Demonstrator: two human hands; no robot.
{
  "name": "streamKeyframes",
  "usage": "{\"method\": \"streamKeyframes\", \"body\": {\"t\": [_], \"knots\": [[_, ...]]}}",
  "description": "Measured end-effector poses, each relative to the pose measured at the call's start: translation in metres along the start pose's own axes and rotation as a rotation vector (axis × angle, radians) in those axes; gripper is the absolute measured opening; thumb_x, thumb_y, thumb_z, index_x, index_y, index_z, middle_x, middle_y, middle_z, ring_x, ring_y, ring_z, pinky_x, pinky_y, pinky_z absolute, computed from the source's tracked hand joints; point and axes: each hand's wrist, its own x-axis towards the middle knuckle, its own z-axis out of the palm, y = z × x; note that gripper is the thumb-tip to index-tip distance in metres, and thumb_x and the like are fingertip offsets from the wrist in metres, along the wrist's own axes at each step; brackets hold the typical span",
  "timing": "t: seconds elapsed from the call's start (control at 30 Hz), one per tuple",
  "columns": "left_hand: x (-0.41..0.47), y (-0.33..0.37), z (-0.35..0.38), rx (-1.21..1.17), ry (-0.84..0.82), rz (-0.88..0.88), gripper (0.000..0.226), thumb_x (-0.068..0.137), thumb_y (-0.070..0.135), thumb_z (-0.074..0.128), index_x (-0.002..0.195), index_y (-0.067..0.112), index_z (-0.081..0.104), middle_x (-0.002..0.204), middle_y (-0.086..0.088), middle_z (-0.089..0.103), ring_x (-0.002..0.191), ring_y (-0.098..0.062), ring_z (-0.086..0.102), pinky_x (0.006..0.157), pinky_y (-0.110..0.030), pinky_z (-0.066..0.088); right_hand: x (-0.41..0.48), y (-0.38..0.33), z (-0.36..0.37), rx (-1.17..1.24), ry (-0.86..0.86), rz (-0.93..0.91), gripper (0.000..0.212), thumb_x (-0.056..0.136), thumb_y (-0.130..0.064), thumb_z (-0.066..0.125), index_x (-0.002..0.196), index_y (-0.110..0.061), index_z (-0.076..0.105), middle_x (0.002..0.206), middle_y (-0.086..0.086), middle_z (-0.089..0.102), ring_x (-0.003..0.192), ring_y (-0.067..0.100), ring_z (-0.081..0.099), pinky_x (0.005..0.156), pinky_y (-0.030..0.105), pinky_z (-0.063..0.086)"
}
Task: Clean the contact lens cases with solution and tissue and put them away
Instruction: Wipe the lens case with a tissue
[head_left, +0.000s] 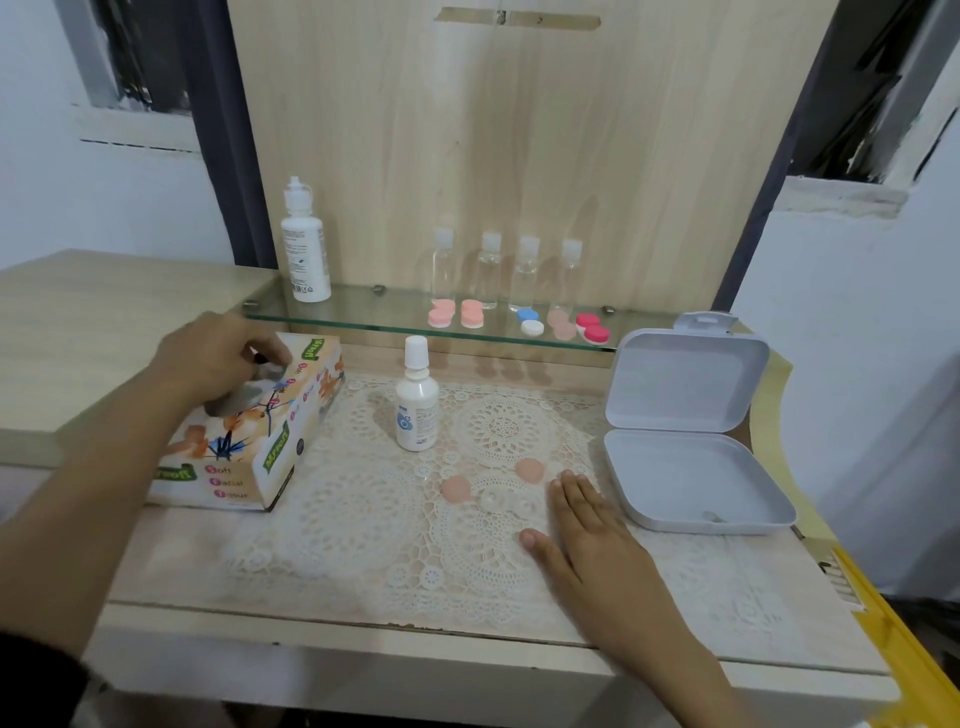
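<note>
A clear lens case (506, 500) lies open on the lace mat, with two peach caps (455, 488) (529, 469) beside it. My right hand (587, 530) rests flat on the mat just right of the case, fingers straight. My left hand (228, 353) is over the slot of the tissue box (260, 441) and pinches a white tissue (260, 387) sticking out of it. A small solution bottle (417, 402) stands upright behind the case. Several closed lens cases, pink (457, 314), blue-white (530, 322) and red (593, 328), sit on the glass shelf (363, 319).
An open grey plastic box (691, 462) lies at the right with its lid up. A tall white bottle (305, 244) and several small clear bottles (506, 270) stand on the shelf. A wooden panel rises behind it. The desk's front edge is near me.
</note>
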Motion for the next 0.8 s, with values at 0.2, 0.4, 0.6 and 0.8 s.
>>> {"method": "streamKeyframes", "body": {"t": [0.2, 0.4, 0.6, 0.8], "knots": [[0.013, -0.012, 0.013, 0.200, -0.090, 0.074, 0.032, 0.082, 0.022, 0.067, 0.111, 0.029, 0.057, 0.118, 0.000, 0.059, 0.104, -0.020, 0.053, 0.085, -0.037, 0.047, 0.001, -0.003, -0.004, 0.001, -0.030, 0.017, 0.084, 0.085, -0.067, 0.000, 0.152, -0.016, 0.000, 0.160, -0.002, -0.004, 0.133, -0.003, -0.016, 0.110, 0.018, -0.011], [0.005, -0.007, 0.018, 0.462, -0.095, 0.119, 0.027, 0.092, 0.031, 0.049, 0.119, 0.031, 0.053, 0.107, -0.002, 0.063, 0.094, -0.019, 0.057, 0.075, -0.030, 0.048, -0.001, -0.001, -0.002, 0.013, -0.010, 0.012, 0.096, 0.076, -0.073, -0.011, 0.152, -0.016, 0.000, 0.160, -0.002, -0.004, 0.134, -0.003, -0.017, 0.111, 0.019, -0.010], [-0.002, -0.003, 0.023, 0.535, -0.011, 0.116, 0.025, 0.094, 0.033, 0.047, 0.116, 0.035, 0.060, 0.103, -0.002, 0.062, 0.091, -0.019, 0.058, 0.062, -0.025, 0.040, -0.002, -0.004, -0.006, 0.041, -0.027, 0.024, 0.082, 0.086, -0.065, 0.007, 0.152, -0.017, 0.001, 0.160, -0.003, -0.004, 0.133, -0.004, -0.015, 0.111, 0.019, -0.010], [-0.002, -0.012, 0.022, 0.104, 0.132, 0.124, 0.013, 0.089, 0.022, 0.057, 0.090, 0.028, 0.069, 0.098, -0.004, 0.067, 0.085, -0.022, 0.057, 0.074, -0.036, 0.048, -0.002, -0.003, -0.007, 0.045, -0.032, 0.031, 0.081, 0.087, -0.064, 0.008, 0.152, -0.017, 0.001, 0.160, -0.004, -0.004, 0.132, -0.004, -0.016, 0.111, 0.019, -0.010]]}}
